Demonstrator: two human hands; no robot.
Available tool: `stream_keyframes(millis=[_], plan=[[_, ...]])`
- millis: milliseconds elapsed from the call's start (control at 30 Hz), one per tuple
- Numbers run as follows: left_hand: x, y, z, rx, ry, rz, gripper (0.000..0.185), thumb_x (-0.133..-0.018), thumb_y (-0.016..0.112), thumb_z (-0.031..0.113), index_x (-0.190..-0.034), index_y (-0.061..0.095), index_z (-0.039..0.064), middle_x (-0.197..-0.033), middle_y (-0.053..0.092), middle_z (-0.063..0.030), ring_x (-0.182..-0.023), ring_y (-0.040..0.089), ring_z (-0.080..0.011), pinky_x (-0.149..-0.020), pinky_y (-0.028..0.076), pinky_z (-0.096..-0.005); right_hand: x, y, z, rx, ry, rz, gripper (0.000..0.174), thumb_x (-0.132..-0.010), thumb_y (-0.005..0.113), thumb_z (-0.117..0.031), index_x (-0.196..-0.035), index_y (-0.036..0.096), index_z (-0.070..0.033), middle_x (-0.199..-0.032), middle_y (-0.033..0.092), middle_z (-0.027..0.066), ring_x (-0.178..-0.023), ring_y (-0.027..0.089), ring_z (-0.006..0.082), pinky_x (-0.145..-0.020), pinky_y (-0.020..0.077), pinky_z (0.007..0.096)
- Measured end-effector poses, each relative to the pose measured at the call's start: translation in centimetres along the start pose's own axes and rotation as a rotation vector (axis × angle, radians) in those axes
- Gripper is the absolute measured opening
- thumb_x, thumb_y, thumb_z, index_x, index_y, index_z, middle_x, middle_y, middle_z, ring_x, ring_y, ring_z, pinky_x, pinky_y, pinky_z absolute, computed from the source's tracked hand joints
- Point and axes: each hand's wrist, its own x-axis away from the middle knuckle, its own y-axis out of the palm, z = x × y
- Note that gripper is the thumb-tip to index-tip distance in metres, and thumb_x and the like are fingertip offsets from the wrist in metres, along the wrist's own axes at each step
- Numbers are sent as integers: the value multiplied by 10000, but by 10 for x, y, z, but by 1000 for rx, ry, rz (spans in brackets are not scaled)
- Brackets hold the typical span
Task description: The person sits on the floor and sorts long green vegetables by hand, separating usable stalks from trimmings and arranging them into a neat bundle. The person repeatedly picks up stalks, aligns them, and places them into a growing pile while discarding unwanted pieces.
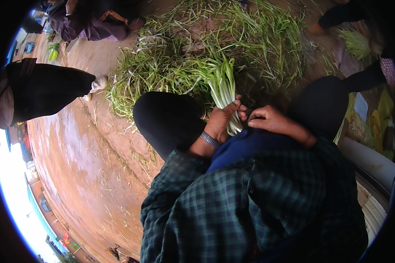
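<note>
A bundle of long green leafy stalks with white lower ends [224, 88] is gripped in my left hand [222, 120], just above my lap. The green tops point away from me, and the white ends show below the fist. Close by on the right, my right hand [268, 120] has its fingers bent and thumb near the fingertips, beside a small dark thing too unclear to name. Whether it pinches anything cannot be told. Dark blue cloth [247, 144] lies under both hands, between my bent knees.
Loose green leaves [171, 59] cover the ground ahead. People sit or crouch at upper left [95, 28] and right [368, 72], and a dark-clothed leg [49, 88] is at left. A pale container [365, 157] and yellow-green plastic [383, 111] are at right.
</note>
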Motion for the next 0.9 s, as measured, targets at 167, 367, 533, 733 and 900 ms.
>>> stream_keyframes(millis=[167,367,533,733,900], plan=[[-4,3,1,4,33,5,239,-966,624,150,-1166,574,29,-782,634,-46,-612,582,-140,-594,554,-309,-7,-5,-36,145,-180,340,118,-891,655,-89,-960,654,7,-853,609,83,-768,625,161,-668,484,299],[-5,7,0,-103,33,69,139,-954,621,162,-952,608,24,-762,639,-56,-598,590,-147,-556,542,-299,-63,-17,-91,739,-546,131,354,-768,660,-27,-1120,666,-61,-928,596,109,-799,655,289,-657,524,383],[-9,6,0,-193,-15,103,64,-930,603,79,-937,610,16,-723,630,-64,-568,579,-144,-513,503,-279,-95,-10,-100,980,-545,-199,253,-704,668,-122,-956,688,-112,-894,577,100,-790,646,326,-635,514,425],[-10,0,7,-93,-81,-6,170,-844,748,123,-934,623,51,-757,652,-39,-609,609,-147,-550,521,-279,-108,-21,-112,1078,-523,-320,252,-695,731,-279,-818,678,-66,-861,636,113,-804,665,317,-694,531,434],[-13,-3,10,3,-111,-65,164,-850,717,90,-961,600,59,-777,646,-45,-625,609,-156,-582,543,-301,-109,-27,-104,1003,-454,-263,228,-732,708,-241,-878,659,-74,-877,633,97,-800,662,335,-694,529,444]])
